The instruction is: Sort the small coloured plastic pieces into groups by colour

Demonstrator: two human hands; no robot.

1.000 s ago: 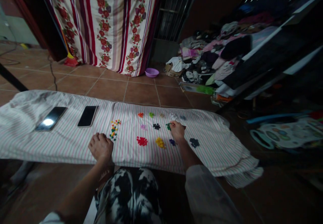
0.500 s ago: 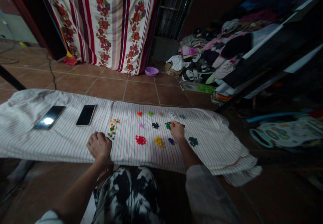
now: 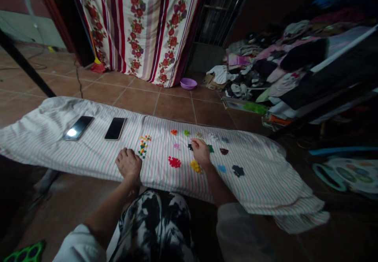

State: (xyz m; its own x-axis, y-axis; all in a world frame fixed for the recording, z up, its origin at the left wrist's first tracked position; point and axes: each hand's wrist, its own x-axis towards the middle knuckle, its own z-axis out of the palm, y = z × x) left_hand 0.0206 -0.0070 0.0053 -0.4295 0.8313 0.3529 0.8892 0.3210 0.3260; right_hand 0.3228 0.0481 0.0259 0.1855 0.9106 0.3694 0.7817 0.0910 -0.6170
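Note:
My left hand [image 3: 129, 163] rests on the striped cloth with its fingers curled under, just left of a column of mixed colored beads [image 3: 143, 147]. What it holds, if anything, is hidden. Over the middle piles hangs my right hand [image 3: 201, 151], fingertips pinched together; anything between them is too small to make out. Beside these fingertips the black bead pile [image 3: 190, 147] shows partly, and green beads [image 3: 210, 148] peek out behind the hand. Red beads [image 3: 174, 162], yellow beads [image 3: 195, 166] and pink beads [image 3: 176, 146] lie around it.
Two phones [image 3: 115, 129] lie on the cloth [image 3: 88, 157] at left. Orange beads [image 3: 174, 132], lime beads [image 3: 186, 132], brown beads [image 3: 224, 151], light blue beads [image 3: 222, 168] and dark grey beads [image 3: 238, 171] form other piles. A purple basin [image 3: 188, 83] stands on the tiled floor beyond.
My right hand has moved left from the green pile toward the black one, uncovering brown and light blue piles. The left hand keeps its place by the mixed beads. The view has shifted.

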